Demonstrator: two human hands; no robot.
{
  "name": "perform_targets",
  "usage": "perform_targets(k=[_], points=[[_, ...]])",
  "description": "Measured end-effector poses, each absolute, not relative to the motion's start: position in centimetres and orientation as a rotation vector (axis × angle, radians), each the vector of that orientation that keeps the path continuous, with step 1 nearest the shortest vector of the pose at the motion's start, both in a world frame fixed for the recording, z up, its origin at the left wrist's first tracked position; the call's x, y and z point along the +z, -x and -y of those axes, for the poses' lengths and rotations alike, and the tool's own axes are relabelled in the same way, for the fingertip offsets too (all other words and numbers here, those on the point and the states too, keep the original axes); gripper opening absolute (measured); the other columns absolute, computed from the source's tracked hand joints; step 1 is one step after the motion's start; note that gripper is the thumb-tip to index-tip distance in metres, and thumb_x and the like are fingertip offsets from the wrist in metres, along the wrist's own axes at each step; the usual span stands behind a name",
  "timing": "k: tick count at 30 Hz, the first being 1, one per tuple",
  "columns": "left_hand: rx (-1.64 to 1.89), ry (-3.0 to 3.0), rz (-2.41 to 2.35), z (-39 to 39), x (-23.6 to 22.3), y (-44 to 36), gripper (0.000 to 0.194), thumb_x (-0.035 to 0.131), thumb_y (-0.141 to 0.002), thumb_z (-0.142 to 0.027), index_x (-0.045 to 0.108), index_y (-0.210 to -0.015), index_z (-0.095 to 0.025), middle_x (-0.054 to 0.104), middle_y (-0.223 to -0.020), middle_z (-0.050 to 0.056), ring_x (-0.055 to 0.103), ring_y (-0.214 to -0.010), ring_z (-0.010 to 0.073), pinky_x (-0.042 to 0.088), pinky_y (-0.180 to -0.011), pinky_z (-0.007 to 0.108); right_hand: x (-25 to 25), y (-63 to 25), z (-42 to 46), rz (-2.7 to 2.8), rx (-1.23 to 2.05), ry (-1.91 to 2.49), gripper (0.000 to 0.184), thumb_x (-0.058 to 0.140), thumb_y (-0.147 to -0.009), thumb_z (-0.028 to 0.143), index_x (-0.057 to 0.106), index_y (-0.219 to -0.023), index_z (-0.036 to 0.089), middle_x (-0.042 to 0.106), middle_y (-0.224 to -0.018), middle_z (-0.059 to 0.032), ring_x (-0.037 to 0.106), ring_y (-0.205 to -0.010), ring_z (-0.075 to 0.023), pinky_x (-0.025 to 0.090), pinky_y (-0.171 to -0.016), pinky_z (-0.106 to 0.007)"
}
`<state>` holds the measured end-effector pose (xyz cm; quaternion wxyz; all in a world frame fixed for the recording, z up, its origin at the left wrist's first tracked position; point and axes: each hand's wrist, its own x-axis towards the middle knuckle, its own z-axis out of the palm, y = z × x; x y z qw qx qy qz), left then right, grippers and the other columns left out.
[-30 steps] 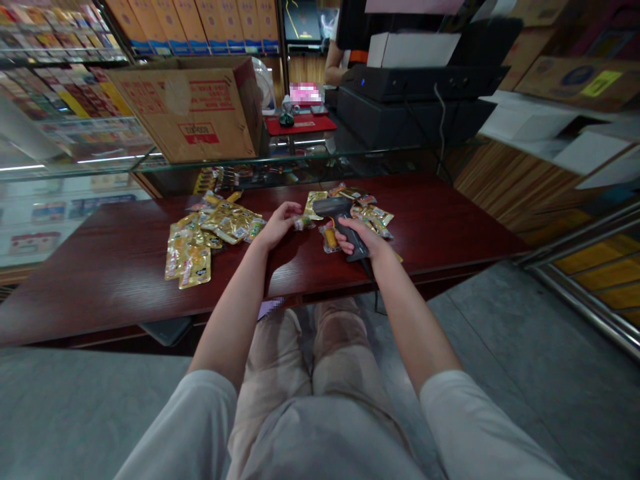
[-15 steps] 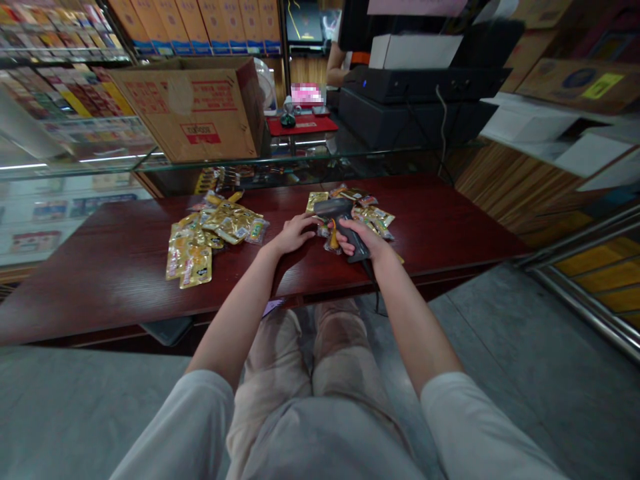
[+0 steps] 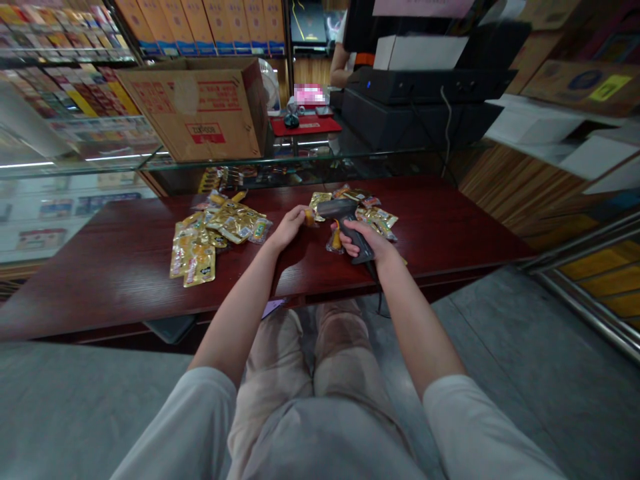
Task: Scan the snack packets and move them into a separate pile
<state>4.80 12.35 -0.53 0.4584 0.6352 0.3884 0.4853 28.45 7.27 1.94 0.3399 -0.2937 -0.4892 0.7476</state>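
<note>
My right hand (image 3: 357,240) is wrapped round the grip of a dark barcode scanner (image 3: 345,210), whose head points left. My left hand (image 3: 291,225) pinches a small yellow-brown snack packet (image 3: 311,216) in front of the scanner head; the packet is blurred. Beneath the scanner lies another clear-wrapped yellow-brown snack (image 3: 335,240). Behind and right of the scanner are several gold packets (image 3: 377,217), partly hidden by it. To the left of my left hand, a loose pile of gold snack packets (image 3: 233,221) spreads over the dark red tabletop (image 3: 125,267).
A large open cardboard box (image 3: 200,113) stands on the glass counter beyond the table. Right of it are a red mat (image 3: 310,125) and a black machine (image 3: 400,120). A person's arm (image 3: 340,63) shows behind. A cable (image 3: 379,293) hangs from the scanner over the table's front edge.
My left hand has risen slightly and closed on a small yellow-brown packet, now lifted to the scanner head. My right hand still holds the scanner in nearly the same place.
</note>
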Motion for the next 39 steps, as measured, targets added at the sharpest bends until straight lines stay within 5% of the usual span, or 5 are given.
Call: perform_targets(k=[4,8,24,32,39], points=[[1.281,-1.007,-0.868,-12.2,0.5,-4.6,0.008,0.054,-0.092,-0.027,0.050,-0.096,-0.022,0.062,-0.072,-0.001,0.063,-0.065,0.0147,0.052,-0.067,0.026,1.7,-28.5,-7.5,1.297,1.988,0.721,0.042,0.071,-0.089,0.049,0.054,-0.110,0.017,0.051,-0.059,0.0095,0.037,-0.036,-0.0070,0.034,-0.035,-0.021],[1.137,-0.868,-0.946,-11.5,1.8,-4.9,0.018,0.046,-0.098,-0.033,0.044,-0.084,-0.022,0.051,-0.060,-0.004,0.041,-0.041,0.0075,0.026,-0.040,0.016,1.7,-28.4,-7.4,1.300,1.992,0.694,0.043,0.073,-0.087,0.049,0.054,-0.109,0.017,0.052,-0.059,0.0096,0.037,-0.036,-0.0068,0.034,-0.035,-0.020],[0.940,-0.996,-0.912,-11.2,2.3,-4.7,0.064,0.045,-0.090,-0.083,0.038,-0.075,-0.022,0.044,-0.057,-0.005,0.023,-0.036,0.0025,0.008,-0.038,0.017,1.7,-28.4,-7.5,1.334,1.974,0.647,0.039,0.072,-0.086,0.048,0.049,-0.102,0.020,0.050,-0.058,0.0110,0.034,-0.035,-0.0057,0.033,-0.035,-0.019],[1.126,-1.771,-1.787,-10.2,2.5,-4.3,0.023,0.066,-0.092,-0.037,0.054,-0.101,-0.020,0.067,-0.103,0.010,0.065,-0.089,0.0222,0.052,-0.080,0.034,1.7,-28.2,-7.6,1.252,1.906,0.654,0.037,0.068,-0.086,0.047,0.050,-0.104,0.020,0.049,-0.057,0.0108,0.033,-0.035,-0.0066,0.032,-0.034,-0.019],[0.794,-1.877,-2.583,-9.0,3.7,-1.6,0.034,0.046,-0.092,-0.020,0.063,-0.118,-0.007,0.060,-0.132,0.029,0.049,-0.134,0.0457,0.031,-0.114,0.068,4.2,-30.4,-6.2,1.207,1.736,0.813,0.042,0.076,-0.081,0.050,0.048,-0.095,0.022,0.051,-0.057,0.0089,0.038,-0.037,-0.0067,0.034,-0.036,-0.021]])
